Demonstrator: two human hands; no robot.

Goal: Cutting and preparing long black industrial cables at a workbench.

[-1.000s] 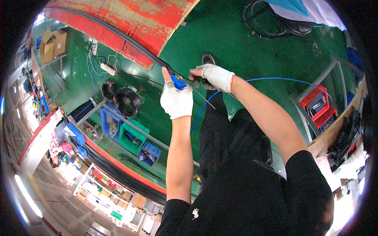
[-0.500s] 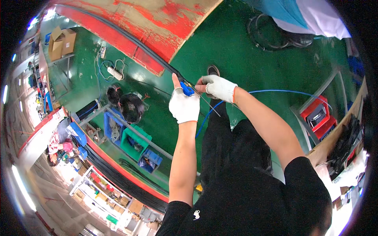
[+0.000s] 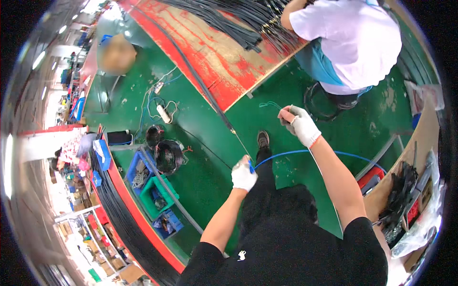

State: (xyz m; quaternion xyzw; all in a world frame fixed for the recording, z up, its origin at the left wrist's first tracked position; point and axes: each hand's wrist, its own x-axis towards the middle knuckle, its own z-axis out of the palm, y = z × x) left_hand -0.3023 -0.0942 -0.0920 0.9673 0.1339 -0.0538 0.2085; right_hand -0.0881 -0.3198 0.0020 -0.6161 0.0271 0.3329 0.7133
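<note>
In my left hand (image 3: 244,177), fingers closed, is a blue tool (image 3: 251,167) that looks like an air gun; a blue hose (image 3: 305,151) curves off to the right beside it. A thin rod or wire (image 3: 241,142) runs between this hand and the brass-coloured end of a long black cable sleeve (image 3: 202,88), which hangs over the table corner. Up and to the right, my right hand (image 3: 304,126) pinches a thin greenish cord (image 3: 270,104) whose loop sticks out to the left. A pale line trails along my right forearm. Both hands wear white gloves with bare fingertips.
A worn red table (image 3: 229,93) bears many black cables (image 3: 224,21). A person in a white top (image 3: 350,40) sits beside it. Cable coils (image 3: 169,156), a power strip (image 3: 163,114) and blue and green bins (image 3: 157,193) are at left. A metal rail crosses by the bins.
My right hand has moved away from the left, up and right, with the cord. My left hand has drawn back from the sleeve end. The view has shifted, bringing the seated person into sight.
</note>
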